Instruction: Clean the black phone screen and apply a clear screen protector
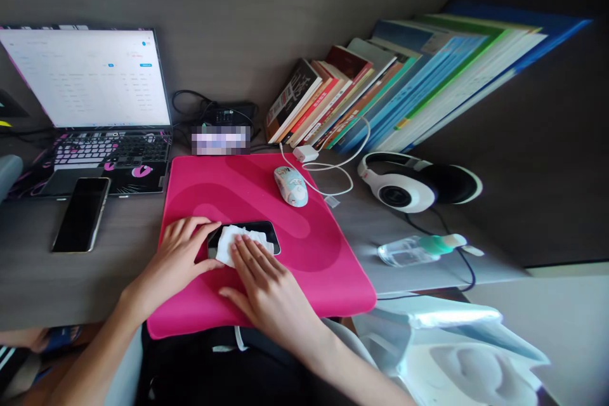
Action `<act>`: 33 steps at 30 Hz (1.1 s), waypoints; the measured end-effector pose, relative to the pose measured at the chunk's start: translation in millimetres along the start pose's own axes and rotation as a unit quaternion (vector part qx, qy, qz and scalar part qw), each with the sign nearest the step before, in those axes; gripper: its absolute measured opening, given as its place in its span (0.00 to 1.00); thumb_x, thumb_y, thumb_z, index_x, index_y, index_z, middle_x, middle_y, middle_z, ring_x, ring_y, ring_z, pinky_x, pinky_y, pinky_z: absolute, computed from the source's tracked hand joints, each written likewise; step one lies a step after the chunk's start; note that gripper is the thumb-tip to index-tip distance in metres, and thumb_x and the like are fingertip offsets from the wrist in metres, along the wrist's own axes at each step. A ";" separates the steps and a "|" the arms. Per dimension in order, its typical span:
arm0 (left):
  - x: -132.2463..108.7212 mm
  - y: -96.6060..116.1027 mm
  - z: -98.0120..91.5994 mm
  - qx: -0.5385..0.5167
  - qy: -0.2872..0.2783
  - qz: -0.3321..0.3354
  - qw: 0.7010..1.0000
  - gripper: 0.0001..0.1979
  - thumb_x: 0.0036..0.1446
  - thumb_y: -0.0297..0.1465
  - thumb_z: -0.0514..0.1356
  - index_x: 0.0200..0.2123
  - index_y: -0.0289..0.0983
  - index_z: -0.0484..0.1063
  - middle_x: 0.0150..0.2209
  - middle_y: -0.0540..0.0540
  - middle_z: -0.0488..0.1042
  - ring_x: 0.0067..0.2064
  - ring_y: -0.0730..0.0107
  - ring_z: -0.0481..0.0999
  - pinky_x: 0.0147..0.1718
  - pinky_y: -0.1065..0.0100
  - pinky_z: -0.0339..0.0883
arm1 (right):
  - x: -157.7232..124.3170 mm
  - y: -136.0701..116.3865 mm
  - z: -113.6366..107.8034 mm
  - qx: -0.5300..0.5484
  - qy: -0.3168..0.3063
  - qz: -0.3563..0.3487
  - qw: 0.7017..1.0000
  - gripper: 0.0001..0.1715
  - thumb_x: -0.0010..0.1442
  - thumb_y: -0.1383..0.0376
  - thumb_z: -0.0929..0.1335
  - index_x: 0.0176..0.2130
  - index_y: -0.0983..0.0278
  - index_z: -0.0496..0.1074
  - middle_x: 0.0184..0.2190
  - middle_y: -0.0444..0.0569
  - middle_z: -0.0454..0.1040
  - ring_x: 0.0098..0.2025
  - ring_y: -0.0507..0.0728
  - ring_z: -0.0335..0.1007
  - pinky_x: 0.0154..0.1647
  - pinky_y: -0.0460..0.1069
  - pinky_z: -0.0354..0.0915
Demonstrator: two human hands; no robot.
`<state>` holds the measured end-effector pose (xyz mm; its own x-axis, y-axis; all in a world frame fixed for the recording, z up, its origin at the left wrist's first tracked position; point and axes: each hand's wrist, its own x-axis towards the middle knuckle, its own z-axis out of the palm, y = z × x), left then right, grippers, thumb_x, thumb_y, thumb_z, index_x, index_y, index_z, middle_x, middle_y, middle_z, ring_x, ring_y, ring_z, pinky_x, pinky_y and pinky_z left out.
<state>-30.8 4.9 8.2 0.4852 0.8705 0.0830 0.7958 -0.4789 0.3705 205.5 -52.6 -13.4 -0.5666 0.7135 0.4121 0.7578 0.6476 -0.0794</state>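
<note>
A dark-screened smartphone (271, 232) lies face up on the pink desk mat (323, 292). My left hand (183, 247) grips its left end between thumb and fingers. On the screen rests a folded white tissue (227, 242), covering much of the glass. My right hand (264, 285) holds the tissue against the phone, its fingers straight and close together, with the thumb apart over the mat. Beyond the phone, on the same mat, sits a pale patterned computer mouse (291, 186).
An open laptop (109, 82) stands at the left, with another phone (82, 216) before it. Books (342, 92) lean at the back. White headphones (404, 187), a charger (306, 153) with its cable, and a spray bottle (409, 251) lie right of the mat. A white bag (428, 323) is lower right.
</note>
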 end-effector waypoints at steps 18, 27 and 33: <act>-0.1 -4.2 -2.8 -0.003 0.014 0.000 1.000 0.29 0.62 0.35 0.70 0.63 0.41 0.65 0.65 0.37 0.69 0.67 0.45 0.68 0.66 0.45 0.63 | 21.1 -9.2 6.0 0.033 0.003 -0.002 0.999 0.37 0.76 0.53 0.67 0.67 0.82 0.68 0.69 0.72 0.69 0.71 0.71 0.68 0.72 0.63 0.69; 2.3 -2.4 -2.3 0.046 0.020 0.010 0.999 0.31 0.64 0.42 0.69 0.64 0.37 0.65 0.65 0.32 0.69 0.66 0.40 0.69 0.64 0.43 0.65 | 35.9 -3.1 13.6 0.058 0.006 0.007 0.998 0.38 0.75 0.50 0.67 0.66 0.80 0.70 0.68 0.70 0.71 0.71 0.71 0.69 0.73 0.62 0.67; 2.7 -6.5 -0.2 0.067 0.020 0.033 0.997 0.30 0.65 0.41 0.68 0.64 0.35 0.63 0.64 0.31 0.69 0.66 0.40 0.69 0.63 0.44 0.66 | 41.7 -3.3 13.4 0.092 0.004 -0.012 0.996 0.37 0.77 0.48 0.63 0.64 0.77 0.73 0.66 0.66 0.75 0.69 0.67 0.72 0.74 0.59 0.66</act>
<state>-34.7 10.3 6.2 0.5249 0.8396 0.1399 0.8056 -0.5431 0.2366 175.1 -21.4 -8.1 -0.5800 0.6961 0.4232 0.6718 0.7025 -0.2349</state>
